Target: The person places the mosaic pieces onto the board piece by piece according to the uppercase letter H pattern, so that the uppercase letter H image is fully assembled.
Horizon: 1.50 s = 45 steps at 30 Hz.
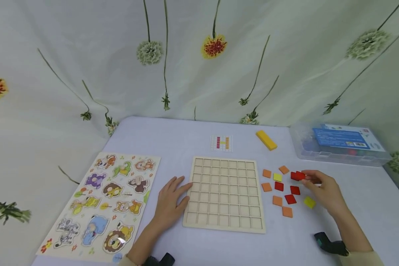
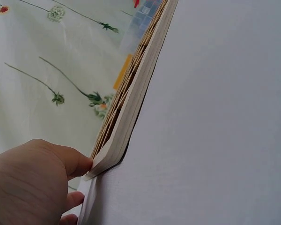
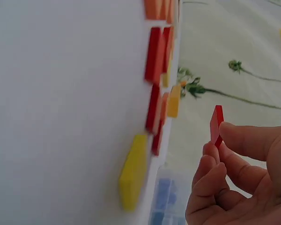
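Note:
A wooden grid board [image 1: 224,194] with square cells lies flat on the table. My left hand [image 1: 170,202] rests at its left side with fingers spread; in the left wrist view the thumb [image 2: 77,161] touches the board's corner. My right hand [image 1: 322,188] pinches a red square tile [image 3: 217,124] between thumb and fingers, above the table. Beside it in the head view is another red tile [image 1: 293,176]. Other loose tiles lie between the board and the right hand: red [image 1: 290,199], orange [image 1: 277,200] and yellow [image 1: 309,202].
Behind the board lies a small pattern card [image 1: 221,143] with red, yellow and orange squares. A yellow bar [image 1: 266,140] lies to its right. A clear plastic box [image 1: 340,144] stands at the back right. An animal picture board [image 1: 101,203] covers the left side.

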Each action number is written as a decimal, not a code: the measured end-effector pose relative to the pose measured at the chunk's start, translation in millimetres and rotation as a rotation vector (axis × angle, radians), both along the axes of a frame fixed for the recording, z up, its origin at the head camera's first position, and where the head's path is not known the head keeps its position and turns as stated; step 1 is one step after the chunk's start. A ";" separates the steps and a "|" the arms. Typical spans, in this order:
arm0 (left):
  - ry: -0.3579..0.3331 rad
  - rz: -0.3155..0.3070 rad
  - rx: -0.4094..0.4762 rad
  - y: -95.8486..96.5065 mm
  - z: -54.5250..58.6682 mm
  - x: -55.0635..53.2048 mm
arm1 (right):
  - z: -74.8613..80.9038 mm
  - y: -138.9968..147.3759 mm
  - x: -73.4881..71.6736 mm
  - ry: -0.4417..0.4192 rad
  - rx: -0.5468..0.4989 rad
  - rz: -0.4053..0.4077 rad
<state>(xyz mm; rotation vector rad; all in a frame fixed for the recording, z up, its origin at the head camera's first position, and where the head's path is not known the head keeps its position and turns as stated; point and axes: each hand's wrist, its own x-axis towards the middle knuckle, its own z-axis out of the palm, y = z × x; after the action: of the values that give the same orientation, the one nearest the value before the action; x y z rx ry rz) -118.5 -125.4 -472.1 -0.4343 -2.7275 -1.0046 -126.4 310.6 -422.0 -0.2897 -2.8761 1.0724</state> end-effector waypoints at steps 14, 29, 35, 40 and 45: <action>-0.001 -0.006 -0.009 -1.6 -0.8 -2.3 | 38.8 -92.3 -40.0 0.082 -0.035 0.359; -0.011 -0.012 0.003 -1.2 1.3 -0.6 | 31.0 -174.0 -79.9 0.028 -0.038 0.611; -0.012 -0.004 -0.001 -2.5 2.1 1.0 | 24.3 -192.2 -88.2 -0.058 -0.028 0.605; -0.018 -0.004 0.001 -2.8 2.1 1.5 | 20.1 -199.4 -89.5 -0.086 0.002 0.612; -0.016 -0.008 0.004 -2.4 1.0 1.0 | 19.1 -203.7 -89.3 -0.104 0.048 0.600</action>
<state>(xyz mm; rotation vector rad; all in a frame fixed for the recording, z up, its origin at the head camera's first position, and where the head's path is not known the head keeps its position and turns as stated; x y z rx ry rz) -117.5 -127.8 -471.1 -0.4385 -2.7392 -1.0202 -215.6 106.9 -402.9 0.5742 -3.1583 1.0677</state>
